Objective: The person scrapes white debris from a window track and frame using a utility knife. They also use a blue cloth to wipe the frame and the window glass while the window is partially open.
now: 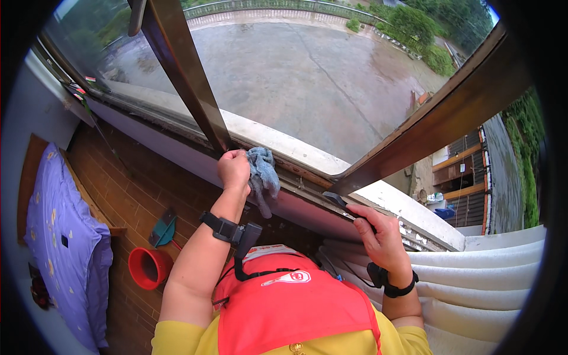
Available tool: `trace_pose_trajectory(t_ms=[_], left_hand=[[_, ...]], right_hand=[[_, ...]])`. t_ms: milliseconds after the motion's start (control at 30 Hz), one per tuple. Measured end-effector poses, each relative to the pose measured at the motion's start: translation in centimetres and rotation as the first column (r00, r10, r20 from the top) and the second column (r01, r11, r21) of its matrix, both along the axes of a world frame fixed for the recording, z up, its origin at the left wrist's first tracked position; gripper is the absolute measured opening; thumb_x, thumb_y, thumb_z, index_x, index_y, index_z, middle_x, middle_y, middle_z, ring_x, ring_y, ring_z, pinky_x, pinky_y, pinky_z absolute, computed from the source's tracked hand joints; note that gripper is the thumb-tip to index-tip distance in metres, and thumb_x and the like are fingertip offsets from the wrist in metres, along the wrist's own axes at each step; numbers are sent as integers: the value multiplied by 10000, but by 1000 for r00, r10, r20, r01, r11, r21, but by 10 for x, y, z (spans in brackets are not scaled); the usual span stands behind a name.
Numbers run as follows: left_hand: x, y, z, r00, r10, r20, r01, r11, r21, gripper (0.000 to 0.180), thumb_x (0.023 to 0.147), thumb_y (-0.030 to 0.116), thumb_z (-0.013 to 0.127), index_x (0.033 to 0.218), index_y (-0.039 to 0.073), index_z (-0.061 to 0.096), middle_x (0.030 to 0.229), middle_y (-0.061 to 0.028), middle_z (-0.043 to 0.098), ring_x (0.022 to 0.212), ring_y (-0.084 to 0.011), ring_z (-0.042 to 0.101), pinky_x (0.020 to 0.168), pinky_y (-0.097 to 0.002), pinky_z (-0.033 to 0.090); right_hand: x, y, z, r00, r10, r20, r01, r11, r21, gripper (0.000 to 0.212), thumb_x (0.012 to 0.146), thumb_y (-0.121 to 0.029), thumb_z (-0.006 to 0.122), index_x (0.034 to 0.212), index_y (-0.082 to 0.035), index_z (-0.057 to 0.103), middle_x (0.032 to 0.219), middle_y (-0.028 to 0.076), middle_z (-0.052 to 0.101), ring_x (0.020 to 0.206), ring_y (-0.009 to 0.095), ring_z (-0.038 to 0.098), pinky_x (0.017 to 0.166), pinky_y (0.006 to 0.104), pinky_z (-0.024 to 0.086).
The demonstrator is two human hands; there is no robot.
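My left hand [234, 169] is closed on a crumpled grey-blue cloth [262, 171] and presses it on the window sill track [307, 177], at the foot of the brown window frame post [183, 71]. My right hand [378, 234] grips the lower corner of the open brown window sash [426, 136], fingers wrapped over a dark handle piece [338, 201]. Both wrists wear black straps.
A white curtain [473, 284] hangs bunched at the right. Below on the brown tiled floor lie a red bucket [148, 267] and a teal dustpan [164, 231]. A bed with a purple cover [65, 248] stands at the left. Outside lies a wet concrete yard [307, 71].
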State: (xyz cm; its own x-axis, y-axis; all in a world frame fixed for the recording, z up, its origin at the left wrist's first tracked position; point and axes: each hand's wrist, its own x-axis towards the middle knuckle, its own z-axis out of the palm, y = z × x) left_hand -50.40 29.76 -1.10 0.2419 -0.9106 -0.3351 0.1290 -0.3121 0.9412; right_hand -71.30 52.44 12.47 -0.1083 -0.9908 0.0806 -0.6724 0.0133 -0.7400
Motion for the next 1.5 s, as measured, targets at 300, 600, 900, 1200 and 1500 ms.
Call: trace_pose_trajectory(t_ms=[300,600,900,1200,1500], left_hand=[[37,26,30,696,-309,648,458,886,-69,269,788,218,643,1002,57,650,716,-124,659,667,-163,629,644,-313,496],[13,5,26,-90,81,993,520,854,-23,52,826,109,548,852,78,515,675,-115,659,651,-302,676,564,-401,555],[30,26,39,80,-57,995,668,744,-10,111,839,192,556,847,94,608,679,-146,638,705,-364,634,628,-440,519],[-4,81,74,279,-515,811,767,627,135,377,746,389,710,909,51,676,690,-163,643,711,-340,641,672,-407,505],[-43,86,39,378,-522,764,822,569,-18,166,793,243,613,802,90,676,702,-131,645,707,-335,632,667,-405,512]], right_hand=[[2,-3,3,1000,17,9,-17,999,32,226,866,-54,582,1087,-48,629,747,166,617,615,290,583,583,321,467],[8,-4,1,998,54,31,-54,999,2,226,862,-57,590,1084,-52,634,848,179,648,670,296,619,621,316,491],[0,0,-9,998,57,30,-53,991,-122,224,859,-56,591,1080,-49,632,826,173,644,649,291,607,609,311,487],[-7,3,1,999,8,34,-8,1000,19,234,858,-48,582,1088,-45,625,870,175,647,700,294,624,638,325,492],[-3,-3,0,999,25,24,-25,1000,3,242,856,-50,584,1096,-48,622,907,173,654,747,323,629,663,338,498]])
